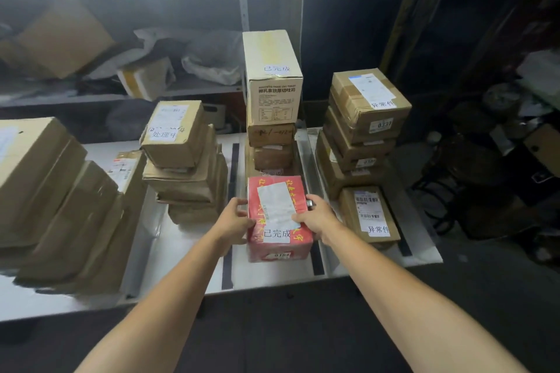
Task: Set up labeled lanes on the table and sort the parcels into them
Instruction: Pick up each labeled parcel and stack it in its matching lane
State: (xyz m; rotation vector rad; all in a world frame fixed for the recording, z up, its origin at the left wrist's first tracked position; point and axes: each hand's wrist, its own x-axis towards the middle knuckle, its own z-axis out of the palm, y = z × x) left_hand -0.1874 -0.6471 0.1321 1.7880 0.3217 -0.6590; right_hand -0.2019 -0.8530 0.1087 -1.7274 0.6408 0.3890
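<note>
Both hands grip a red box [277, 215] at the near end of the middle lane on the white desk [169, 239]. The left hand [235, 216] curls round its left side. The right hand [318, 216] curls round its right side, with the thumb lying on the white label on top. Whether the box rests on the desk or is just above it, I cannot tell.

The lane runs between two black tape strips [228, 266]. Behind the red box stands a stack of brown boxes topped by a tall white box [272, 76]. The lane to the left holds a stack of brown parcels [181, 160]. The lane to the right holds another stack [360, 118] with a flat parcel [371, 215] in front of it. Large cartons [45, 191] fill the far left.
</note>
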